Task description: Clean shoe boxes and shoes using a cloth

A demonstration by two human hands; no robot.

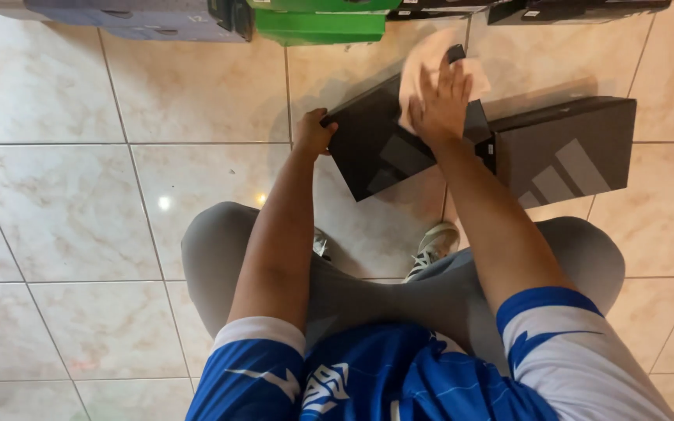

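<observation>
- Head view: left hand (313,132) clamps the corner of a flat black cardboard shoebox (376,152), tilted on the tiled floor (79,195), steadying it
- Right hand (440,103), fingers spread, presses a pale peach cloth (423,66) onto the box
- Second black box (563,148) touching alongside

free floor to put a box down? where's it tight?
Bare tile floor lies left of the left hand, below the stacked boxes along the top. Crowded in the middle: the left hand grips the black box, the right hand presses a cloth on it, and a second black box abuts.
</observation>
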